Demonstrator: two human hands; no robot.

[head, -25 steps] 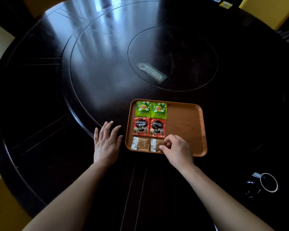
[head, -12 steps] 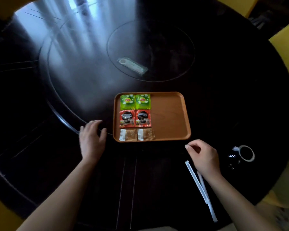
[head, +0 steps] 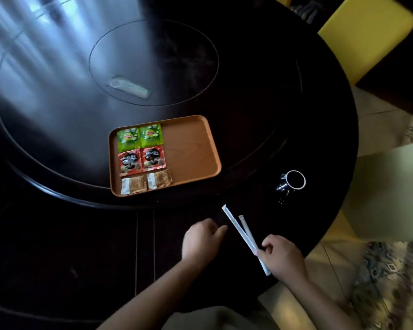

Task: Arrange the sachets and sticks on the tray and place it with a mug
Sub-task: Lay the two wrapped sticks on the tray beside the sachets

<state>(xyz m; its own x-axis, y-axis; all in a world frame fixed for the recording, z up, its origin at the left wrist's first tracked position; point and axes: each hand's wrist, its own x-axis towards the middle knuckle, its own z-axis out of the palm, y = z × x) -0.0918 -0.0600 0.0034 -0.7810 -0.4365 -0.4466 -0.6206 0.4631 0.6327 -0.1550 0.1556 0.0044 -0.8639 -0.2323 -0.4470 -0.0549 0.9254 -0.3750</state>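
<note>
An orange tray (head: 191, 148) lies on the dark round table. Its left half holds two green tea sachets (head: 140, 136), two red coffee sachets (head: 141, 161) and two brown sugar sachets (head: 146, 184) in rows; its right half is bare. Two white paper-wrapped sticks (head: 239, 231) lie near the table's front right edge. My right hand (head: 281, 257) grips their near ends. My left hand (head: 202, 239) hovers just left of the sticks with fingers loosely curled, holding nothing. A black mug (head: 292, 183) with a white rim stands right of the tray.
A clear plastic packet (head: 129, 86) lies on the table's inner disc behind the tray. A yellow chair (head: 365, 34) stands at the back right. The table edge (head: 332, 225) curves close behind my right hand, with patterned floor beyond.
My right hand left the sugar sachets on the tray and took hold of the sticks near the table edge. My left hand moved from beside the tray towards the sticks. The view swung right.
</note>
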